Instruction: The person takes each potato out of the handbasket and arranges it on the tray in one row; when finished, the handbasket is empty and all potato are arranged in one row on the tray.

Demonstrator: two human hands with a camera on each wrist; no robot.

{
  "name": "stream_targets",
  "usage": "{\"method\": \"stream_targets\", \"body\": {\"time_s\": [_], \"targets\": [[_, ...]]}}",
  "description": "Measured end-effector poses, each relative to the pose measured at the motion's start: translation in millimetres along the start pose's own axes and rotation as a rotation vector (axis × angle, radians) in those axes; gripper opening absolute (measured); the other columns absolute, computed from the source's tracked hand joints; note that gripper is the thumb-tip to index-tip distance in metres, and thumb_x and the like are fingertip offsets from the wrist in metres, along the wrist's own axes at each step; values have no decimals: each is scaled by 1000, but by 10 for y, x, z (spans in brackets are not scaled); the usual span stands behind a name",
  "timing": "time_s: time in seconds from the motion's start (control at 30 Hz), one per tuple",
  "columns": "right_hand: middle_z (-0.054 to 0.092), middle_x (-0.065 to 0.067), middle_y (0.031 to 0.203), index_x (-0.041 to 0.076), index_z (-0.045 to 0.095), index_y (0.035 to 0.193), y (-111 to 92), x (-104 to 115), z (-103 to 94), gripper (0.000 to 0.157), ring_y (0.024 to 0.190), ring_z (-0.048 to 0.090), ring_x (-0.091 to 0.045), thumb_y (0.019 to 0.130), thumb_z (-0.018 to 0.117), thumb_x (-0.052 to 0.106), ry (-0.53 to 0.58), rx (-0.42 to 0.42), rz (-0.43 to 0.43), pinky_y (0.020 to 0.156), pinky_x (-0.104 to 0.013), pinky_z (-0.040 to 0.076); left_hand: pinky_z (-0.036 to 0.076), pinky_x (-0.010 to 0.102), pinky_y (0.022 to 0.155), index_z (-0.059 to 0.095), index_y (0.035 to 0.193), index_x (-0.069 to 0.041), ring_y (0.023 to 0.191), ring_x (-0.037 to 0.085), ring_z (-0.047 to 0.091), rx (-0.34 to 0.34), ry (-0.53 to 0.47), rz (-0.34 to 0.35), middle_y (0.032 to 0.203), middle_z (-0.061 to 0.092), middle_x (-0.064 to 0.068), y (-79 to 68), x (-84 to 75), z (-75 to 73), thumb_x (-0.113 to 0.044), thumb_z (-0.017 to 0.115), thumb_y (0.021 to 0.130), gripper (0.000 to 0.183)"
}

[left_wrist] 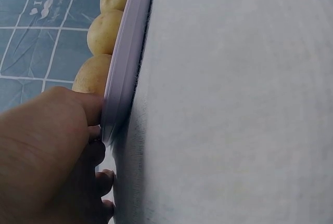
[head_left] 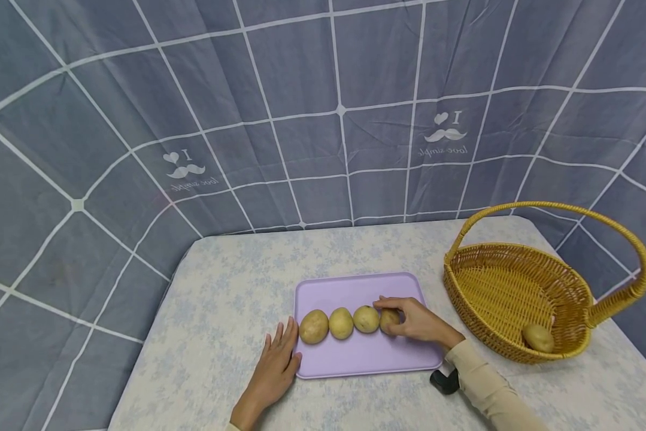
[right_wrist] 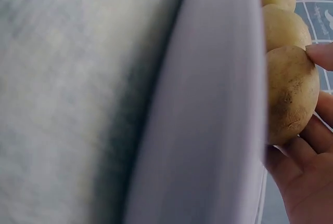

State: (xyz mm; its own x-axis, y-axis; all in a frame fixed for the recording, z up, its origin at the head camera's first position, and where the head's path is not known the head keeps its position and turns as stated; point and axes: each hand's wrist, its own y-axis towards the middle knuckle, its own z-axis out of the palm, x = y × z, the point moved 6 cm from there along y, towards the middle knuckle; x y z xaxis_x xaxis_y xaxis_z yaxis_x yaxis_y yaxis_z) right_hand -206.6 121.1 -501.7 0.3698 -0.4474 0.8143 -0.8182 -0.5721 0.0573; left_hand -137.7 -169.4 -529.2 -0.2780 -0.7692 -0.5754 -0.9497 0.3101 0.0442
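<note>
A lilac tray [head_left: 366, 359] lies on the table with a row of potatoes across it, each close against its neighbour. The largest potato [head_left: 314, 327] is at the left end, followed by a rounder potato [head_left: 341, 324] and another potato [head_left: 366, 319]. My right hand [head_left: 419, 322] grips the rightmost potato [right_wrist: 291, 96], thumb on one side and fingers on the other; brown scuffs mark its skin in the right wrist view. My left hand [head_left: 273, 366] rests at the tray's left edge, its fingers extended and the thumb at the rim, beside the largest potato.
A yellow wicker basket [head_left: 465, 299] with a tall arched handle stands to the right of the tray, holding a potato [head_left: 538, 338]. Under my right wrist is a black object [head_left: 444, 382]. A blue-grey checked curtain [head_left: 312, 143] hangs behind the flower-patterned tablecloth [head_left: 231, 281].
</note>
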Motion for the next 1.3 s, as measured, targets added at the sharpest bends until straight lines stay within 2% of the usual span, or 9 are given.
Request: {"method": "stream_targets", "body": {"time_s": [0.43, 0.63, 0.73, 0.83, 0.93, 0.97, 1.17, 1.3], "targets": [[50, -18, 140, 1, 52, 136, -2, 36, -45, 60, 136, 34, -42, 84, 74, 22, 9, -25, 1, 111, -55, 25, 4, 60, 115, 26, 149, 0, 146, 35, 12, -7, 1, 1, 158, 17, 11, 5, -12, -8, -20, 47, 100, 57], [46, -19, 143, 5, 50, 138, -129, 102, -273, 58, 135, 35, -44, 87, 72, 20, 47, -123, 2, 108, -61, 28, 4, 60, 115, 25, 150, -1, 146, 34, 11, -2, 1, 1, 158, 16, 11, 12, -7, 0, -20, 47, 101, 57], [47, -19, 143, 7, 51, 138, -315, 177, -512, 54, 134, 39, -39, 88, 69, 15, 36, -214, -4, 108, -57, 33, 3, 60, 115, 26, 150, -1, 146, 34, 11, -2, 1, 0, 158, 16, 11, 19, -3, 2, -21, 46, 101, 57], [48, -21, 141, 6, 49, 139, -568, 215, -802, 52, 133, 43, -18, 90, 66, 11, 20, -309, 3, 108, -32, 38, 4, 60, 115, 26, 150, -1, 146, 34, 11, -6, 2, 0, 158, 16, 11, 27, 0, -1, -21, 46, 101, 57], [46, -21, 142, 4, 46, 142, -873, 185, -1099, 53, 126, 41, 6, 92, 64, 11, -7, -392, 65, 100, -7, 34, 4, 60, 115, 26, 150, -1, 146, 34, 11, -8, 5, 2, 158, 16, 12, 35, 2, -3, -21, 46, 101, 57], [44, -20, 144, 5, 43, 143, -977, 162, -1190, 55, 124, 37, 12, 93, 63, 11, -16, -411, 92, 96, -3, 32, 3, 60, 115, 25, 150, -1, 146, 34, 11, -6, 4, 2, 158, 16, 12, 35, 2, -3, -21, 46, 101, 57], [32, 8, 150, 16, 30, 152, -1518, -73, -1608, 64, 118, 28, 21, 95, 60, 16, -81, -476, 258, 87, 3, 29, 4, 60, 114, 26, 150, -1, 146, 35, 11, -8, -3, 7, 158, 16, 12, 23, 9, 1, -21, 46, 101, 57], [24, 12, 153, 21, 21, 154, -1714, -248, -1746, 68, 118, 26, 21, 97, 57, 19, -86, -464, 321, 84, 4, 27, 6, 60, 114, 26, 150, -2, 146, 34, 13, -21, -5, 7, 158, 18, 10, 12, 24, 9, -21, 47, 101, 56]]}}
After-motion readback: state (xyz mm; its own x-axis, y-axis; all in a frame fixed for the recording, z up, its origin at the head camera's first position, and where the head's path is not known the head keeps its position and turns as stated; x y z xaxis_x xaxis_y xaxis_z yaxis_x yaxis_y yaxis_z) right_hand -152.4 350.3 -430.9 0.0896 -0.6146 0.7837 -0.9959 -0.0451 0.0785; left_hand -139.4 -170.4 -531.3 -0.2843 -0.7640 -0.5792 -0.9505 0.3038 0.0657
